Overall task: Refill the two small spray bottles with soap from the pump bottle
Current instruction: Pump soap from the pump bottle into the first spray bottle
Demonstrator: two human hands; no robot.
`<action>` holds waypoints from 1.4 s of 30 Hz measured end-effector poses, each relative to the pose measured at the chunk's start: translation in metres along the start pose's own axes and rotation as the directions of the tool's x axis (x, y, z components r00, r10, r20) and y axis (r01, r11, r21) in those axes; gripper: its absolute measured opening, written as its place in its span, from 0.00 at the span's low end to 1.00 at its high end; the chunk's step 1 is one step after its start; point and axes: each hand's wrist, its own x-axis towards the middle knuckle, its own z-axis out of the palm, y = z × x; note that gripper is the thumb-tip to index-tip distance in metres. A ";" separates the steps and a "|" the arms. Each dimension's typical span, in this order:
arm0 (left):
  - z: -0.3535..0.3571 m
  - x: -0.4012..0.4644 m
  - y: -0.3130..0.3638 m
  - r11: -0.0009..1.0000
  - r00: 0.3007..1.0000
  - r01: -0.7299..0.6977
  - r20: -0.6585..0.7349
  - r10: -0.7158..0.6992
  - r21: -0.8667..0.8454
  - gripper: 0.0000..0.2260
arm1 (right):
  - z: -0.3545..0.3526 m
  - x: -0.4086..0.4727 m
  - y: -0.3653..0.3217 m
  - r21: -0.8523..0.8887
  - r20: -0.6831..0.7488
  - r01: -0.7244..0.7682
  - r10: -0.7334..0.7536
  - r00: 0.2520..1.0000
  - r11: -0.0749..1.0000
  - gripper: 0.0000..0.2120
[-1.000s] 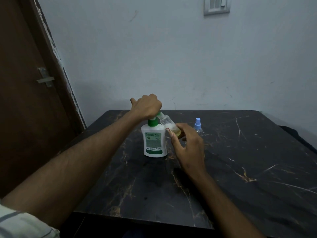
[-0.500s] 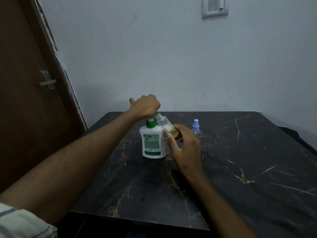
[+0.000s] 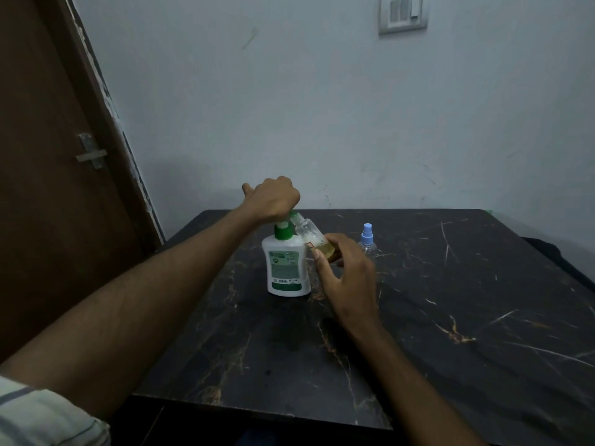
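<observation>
A white pump bottle with a green collar and label stands upright on the dark marble table. My left hand is closed over its pump head, hiding the nozzle. My right hand holds a small clear spray bottle, uncapped and tilted, its open neck up against the pump's spout. Yellowish soap sits in its lower end by my fingers. A second small clear spray bottle with a light blue spray cap stands upright just right of my right hand.
The table's far edge meets a pale wall. A brown door with a metal latch stands at the left. A switch plate hangs high on the wall. Dark cloth lies past the table's right edge.
Both hands and the bottles stay where they were. The pump stem shows slightly more above the green collar than a second ago. The view has shifted a little.
</observation>
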 end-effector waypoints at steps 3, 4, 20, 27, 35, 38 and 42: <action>-0.003 -0.001 0.003 1.000 1.000 -0.005 -0.003 0.005 -0.008 0.12 | 0.000 0.000 0.001 -0.015 -0.005 -0.014 0.014 1.000 1.000 0.12; 0.000 -0.003 0.003 1.000 1.000 -0.008 0.008 0.008 0.009 0.12 | 0.001 0.000 0.001 -0.018 -0.004 -0.014 0.014 1.000 1.000 0.11; 0.000 0.004 -0.002 1.000 1.000 -0.009 -0.002 0.009 -0.027 0.13 | -0.001 0.000 0.000 -0.022 -0.001 -0.006 0.006 1.000 1.000 0.11; 0.009 0.007 -0.005 0.999 1.000 0.018 0.010 -0.017 -0.036 0.15 | 0.000 0.000 0.002 -0.028 0.008 -0.021 0.022 1.000 0.999 0.11; 0.011 0.009 -0.004 0.991 0.999 0.042 -0.024 -0.045 -0.129 0.14 | -0.001 -0.001 0.002 -0.026 0.017 -0.028 0.028 0.999 0.999 0.11; 0.011 0.009 -0.005 0.993 0.999 0.040 -0.029 -0.043 -0.111 0.13 | -0.001 -0.001 0.001 -0.030 0.024 -0.016 0.017 1.000 0.999 0.11; 0.011 0.011 -0.006 0.995 0.999 0.023 -0.037 -0.027 -0.100 0.13 | -0.002 -0.001 0.001 -0.031 0.020 -0.015 0.016 1.000 0.999 0.11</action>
